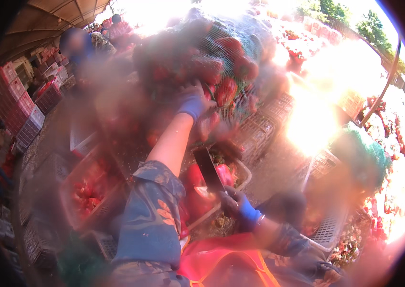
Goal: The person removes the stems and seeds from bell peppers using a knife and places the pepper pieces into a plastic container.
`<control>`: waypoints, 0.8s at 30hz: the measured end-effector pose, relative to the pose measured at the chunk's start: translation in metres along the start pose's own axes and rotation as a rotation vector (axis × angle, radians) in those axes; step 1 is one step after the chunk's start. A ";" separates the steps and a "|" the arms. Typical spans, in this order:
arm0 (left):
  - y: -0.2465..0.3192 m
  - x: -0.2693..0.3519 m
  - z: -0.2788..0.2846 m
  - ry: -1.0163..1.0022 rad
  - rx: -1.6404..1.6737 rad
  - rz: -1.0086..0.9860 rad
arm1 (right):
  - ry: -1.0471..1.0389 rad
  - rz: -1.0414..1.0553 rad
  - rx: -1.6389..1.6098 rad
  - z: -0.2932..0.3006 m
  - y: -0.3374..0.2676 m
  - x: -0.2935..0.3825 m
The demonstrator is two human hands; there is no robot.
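Note:
My left hand (194,100), in a blue glove, reaches up to a green mesh sack (224,46) full of red peppers. It touches the peppers at the sack's near side; its fingers are partly hidden and blurred, so whether it grips one is unclear. Lower right, my right hand (238,206), gloved in blue and dark, is closed round the handle of a broad-bladed knife (209,168). The dark blade points up and away over a crate (247,175) that holds red peppers (196,175). A pale cut surface shows on one pepper below the blade.
On the left stands a crate of red pieces (87,193), with stacked crates (12,97) farther back. More crates (259,132) stand beyond the knife. A green mesh sack (363,154) lies at the right. Another person (80,46) is at upper left. Glare and haze blur much.

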State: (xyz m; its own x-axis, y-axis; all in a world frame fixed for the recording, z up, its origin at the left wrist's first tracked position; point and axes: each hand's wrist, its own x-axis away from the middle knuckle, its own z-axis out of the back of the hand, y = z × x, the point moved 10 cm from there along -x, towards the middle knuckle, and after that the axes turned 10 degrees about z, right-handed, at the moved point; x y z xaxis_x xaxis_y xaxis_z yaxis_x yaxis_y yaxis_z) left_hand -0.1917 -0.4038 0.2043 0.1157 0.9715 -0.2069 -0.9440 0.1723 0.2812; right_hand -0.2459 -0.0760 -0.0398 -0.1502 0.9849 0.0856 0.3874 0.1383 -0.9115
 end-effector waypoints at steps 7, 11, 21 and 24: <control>-0.059 0.062 0.024 -0.111 0.988 -0.194 | 0.069 0.159 0.076 0.001 -0.045 0.020; -0.099 0.135 0.047 -0.040 1.240 -0.293 | 0.202 0.561 0.229 0.001 -0.147 0.042; -0.106 0.173 0.053 0.260 0.724 -0.362 | -0.153 0.564 0.719 -0.037 -0.059 0.012; -0.073 0.167 0.020 0.252 0.394 -0.386 | -0.132 0.471 0.645 -0.012 -0.045 0.010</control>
State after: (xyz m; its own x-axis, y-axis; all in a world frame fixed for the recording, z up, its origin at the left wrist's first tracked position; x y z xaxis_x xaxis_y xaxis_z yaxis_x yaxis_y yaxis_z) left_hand -0.0978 -0.2513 0.1678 0.3049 0.7670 -0.5646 -0.6578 0.5983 0.4575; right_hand -0.2542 -0.0708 0.0072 -0.2243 0.8990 -0.3762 -0.1583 -0.4146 -0.8961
